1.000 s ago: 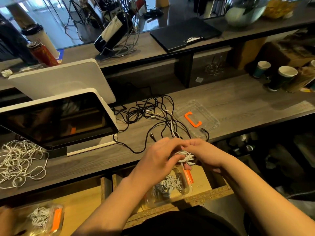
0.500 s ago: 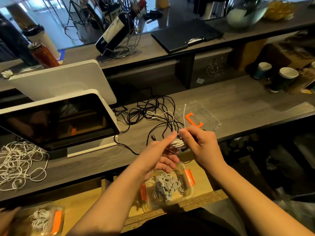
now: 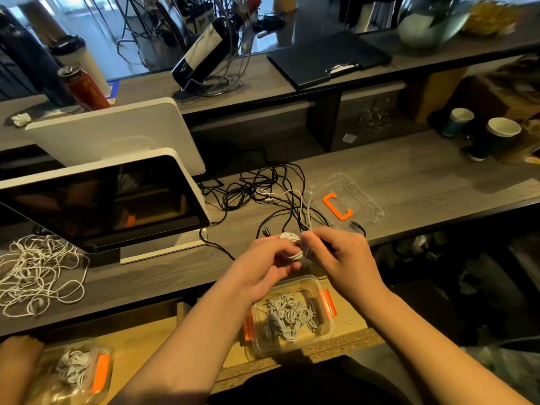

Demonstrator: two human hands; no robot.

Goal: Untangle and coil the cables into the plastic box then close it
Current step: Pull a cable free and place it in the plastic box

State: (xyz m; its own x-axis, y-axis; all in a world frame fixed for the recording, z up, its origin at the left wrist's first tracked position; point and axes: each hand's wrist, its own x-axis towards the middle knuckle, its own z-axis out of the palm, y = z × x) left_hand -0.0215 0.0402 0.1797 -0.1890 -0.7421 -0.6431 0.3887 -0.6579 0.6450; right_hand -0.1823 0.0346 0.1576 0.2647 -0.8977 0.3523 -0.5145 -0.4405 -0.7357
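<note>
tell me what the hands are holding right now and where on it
Both hold one thin white cable: the left hand grips its wound coil, and the right hand pinches the loose strand just beside the coil.

white cable coil point(image 3: 292, 244) held above open plastic box point(image 3: 327, 331), lid point(image 3: 365, 200) on counter

I'm getting dim, warm indoor light here, with cooler daylight coming in from the windows point(image 3: 87, 21) at the top. The wide lens bends the table point(image 3: 423, 176) edges, the far right corner smears into blur, and the space beneath sinks into deep shadow.
</note>
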